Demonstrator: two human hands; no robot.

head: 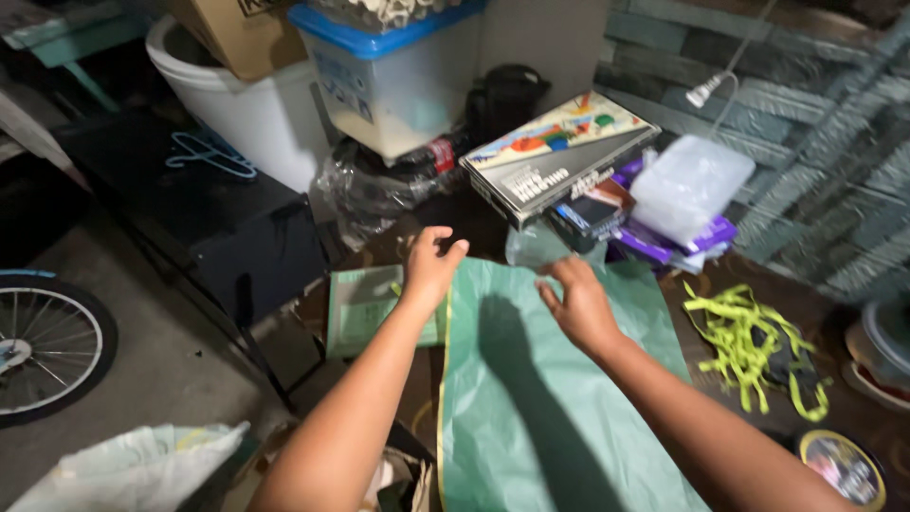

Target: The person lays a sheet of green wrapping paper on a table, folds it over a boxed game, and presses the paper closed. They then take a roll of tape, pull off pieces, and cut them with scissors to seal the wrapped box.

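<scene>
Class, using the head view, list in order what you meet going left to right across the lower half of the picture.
Bicycle wheel → left hand → green sheet → right hand → yellow-green straps.

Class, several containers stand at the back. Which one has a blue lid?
The translucent storage box in the middle; the white tub beside it has no lid, holding a cardboard box.

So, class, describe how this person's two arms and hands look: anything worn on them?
Both arms are bare as far up as the picture shows: no sleeves in view. The left hand and right hand wear no gloves, and no watch, bracelet or ring shows.
</scene>
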